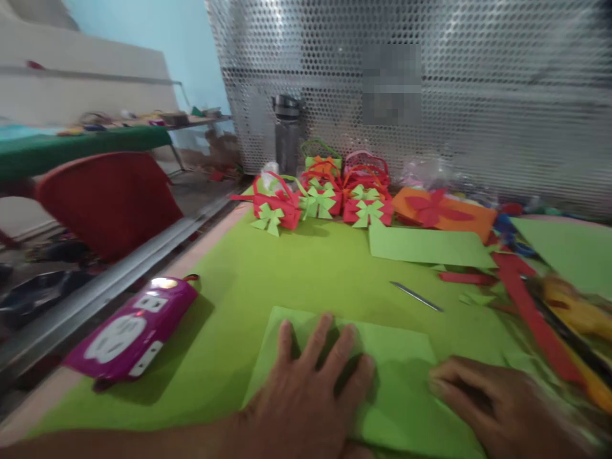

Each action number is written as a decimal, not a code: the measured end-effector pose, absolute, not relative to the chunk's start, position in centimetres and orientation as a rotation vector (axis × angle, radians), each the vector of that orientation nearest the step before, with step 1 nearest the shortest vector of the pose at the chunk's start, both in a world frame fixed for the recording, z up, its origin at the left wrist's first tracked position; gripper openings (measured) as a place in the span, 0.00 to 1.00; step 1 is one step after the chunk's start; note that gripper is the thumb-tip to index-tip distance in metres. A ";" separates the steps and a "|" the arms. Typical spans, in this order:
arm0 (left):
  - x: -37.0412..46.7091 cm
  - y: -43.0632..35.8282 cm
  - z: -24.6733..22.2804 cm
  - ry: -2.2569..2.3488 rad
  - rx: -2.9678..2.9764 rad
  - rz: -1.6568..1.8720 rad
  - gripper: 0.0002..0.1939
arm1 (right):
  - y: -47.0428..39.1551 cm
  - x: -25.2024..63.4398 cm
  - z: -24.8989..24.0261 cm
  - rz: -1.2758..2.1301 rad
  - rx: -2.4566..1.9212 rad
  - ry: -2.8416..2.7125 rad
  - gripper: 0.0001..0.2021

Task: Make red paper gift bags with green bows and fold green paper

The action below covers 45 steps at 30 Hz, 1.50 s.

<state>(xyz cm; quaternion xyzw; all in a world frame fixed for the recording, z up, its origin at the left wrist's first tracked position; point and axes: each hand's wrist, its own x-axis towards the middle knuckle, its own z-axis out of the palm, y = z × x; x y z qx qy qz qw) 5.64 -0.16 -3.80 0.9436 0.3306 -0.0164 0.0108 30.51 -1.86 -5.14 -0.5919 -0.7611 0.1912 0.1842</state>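
A light green sheet of paper [401, 363] lies flat in front of me, and whether it is folded is hard to see. My left hand [310, 382] rests on it with fingers spread, pressing it down. At the sheet's right edge is my right hand [492, 401], closed, thumb and forefinger together. Its fingertips touch the edge, but what lies between them is hidden. Beyond the sheet, a thin metal pointed tool [417, 296] lies on the green table cover [229, 319].
Small red paper baskets [282, 207] with green bows stand at the back, near a dark bottle [287, 137]. A purple device [136, 331] sits at left. A green strip [430, 247], an orange paper piece [447, 217] and red scraps [535, 312] lie at right. A perforated metal panel [325, 44] rises behind.
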 end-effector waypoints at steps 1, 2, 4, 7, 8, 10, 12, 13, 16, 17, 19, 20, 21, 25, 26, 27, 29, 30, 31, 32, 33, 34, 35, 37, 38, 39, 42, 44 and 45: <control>5.6 -0.1 -3.5 1.032 2.930 -0.061 0.37 | -1.8 30.4 -4.6 0.585 -1.698 -2.183 0.13; 5.5 -0.1 -3.3 1.033 2.916 -0.045 0.37 | -1.7 30.3 -4.1 0.578 -1.702 -2.192 0.14; 5.4 -0.1 -3.0 1.011 2.867 -0.060 0.37 | -1.6 30.0 -3.3 0.525 -1.762 -2.173 0.13; 5.2 -0.4 -3.3 1.062 2.812 -0.124 0.36 | -1.6 29.7 -2.5 0.403 -1.762 -2.252 0.11; 5.2 -0.5 -3.5 1.105 2.811 -0.124 0.36 | -1.7 29.6 -2.3 0.321 -1.731 -2.294 0.11; 5.2 -0.7 -4.2 1.156 2.829 -0.072 0.38 | -2.1 29.5 -2.1 0.113 -1.617 -2.355 0.10; 5.0 -0.6 -4.9 1.103 2.859 0.004 0.41 | -2.5 29.3 -2.1 -0.070 -1.477 -2.372 0.10; 4.8 -0.5 -5.2 1.061 2.874 0.039 0.43 | -2.7 29.1 -2.1 -0.127 -1.414 -2.392 0.12; 4.2 -0.1 -5.9 1.002 2.933 0.084 0.44 | -3.4 28.2 -1.8 -0.172 -1.260 -2.570 0.24; 4.0 0.1 -6.1 1.002 2.960 0.118 0.44 | -3.5 27.8 -1.7 -0.157 -1.241 -2.647 0.27; 3.7 0.3 -6.7 0.992 3.019 0.244 0.43 | -3.8 27.2 -1.5 -0.122 -1.258 -2.761 0.32; 3.6 0.4 -7.1 0.960 3.049 0.315 0.44 | -3.8 27.0 -1.5 -0.111 -1.285 -2.794 0.32; 3.5 0.5 -7.5 0.951 3.070 0.356 0.44 | -3.9 26.8 -1.5 -0.108 -1.312 -2.814 0.30; 3.2 0.9 -8.6 0.924 3.129 0.410 0.45 | -4.4 26.8 -2.7 -0.232 -1.378 -2.733 0.23; 3.2 0.9 -8.6 0.908 3.134 0.425 0.46 | -4.6 26.9 -3.1 -0.282 -1.398 -2.679 0.23; 3.2 0.9 -8.5 0.891 3.132 0.435 0.47 | -4.8 27.0 -3.4 -0.326 -1.409 -2.628 0.23; 3.2 0.7 -8.0 0.902 3.105 0.417 0.48 | -5.1 27.0 -3.8 -0.376 -1.411 -2.581 0.26; 3.3 0.5 -7.6 0.932 3.079 0.377 0.49 | -5.3 27.0 -3.9 -0.382 -1.399 -2.586 0.29; 3.4 0.3 -7.1 0.958 3.050 0.325 0.49 | -5.4 26.9 -3.8 -0.380 -1.386 -2.599 0.32; 3.6 0.0 -6.6 0.992 3.015 0.257 0.49 | -5.4 26.9 -3.6 -0.366 -1.368 -2.625 0.34; 3.7 -0.2 -6.0 0.998 2.983 0.188 0.49 | -5.4 26.8 -3.4 -0.345 -1.355 -2.652 0.36; 3.9 -0.3 -5.5 1.006 2.948 0.115 0.49 | -5.5 26.7 -3.3 -0.316 -1.350 -2.678 0.38; 4.0 -0.5 -4.9 1.004 2.918 0.049 0.48 | -5.4 26.7 -3.2 -0.282 -1.346 -2.701 0.41; 4.1 -0.7 -3.9 0.992 2.866 -0.052 0.47 | -5.4 26.8 -3.0 -0.205 -1.347 -2.747 0.44; 4.2 -0.7 -3.5 0.983 2.845 -0.085 0.47 | -5.4 27.0 -3.0 -0.169 -1.351 -2.762 0.45; 4.2 -0.7 -3.1 0.971 2.826 -0.110 0.47 | -5.4 27.1 -2.9 -0.134 -1.354 -2.775 0.46; 4.3 -0.8 -2.2 0.956 2.777 -0.157 0.46 | -5.7 27.7 -2.5 -0.041 -1.351 -2.824 0.45; 4.3 -0.8 -1.9 0.950 2.764 -0.171 0.46 | -6.1 27.7 -2.2 0.008 -1.328 -2.850 0.43; 4.4 -0.9 -1.9 0.951 2.763 -0.174 0.46 | -6.3 27.5 -2.1 0.016 -1.318 -2.849 0.43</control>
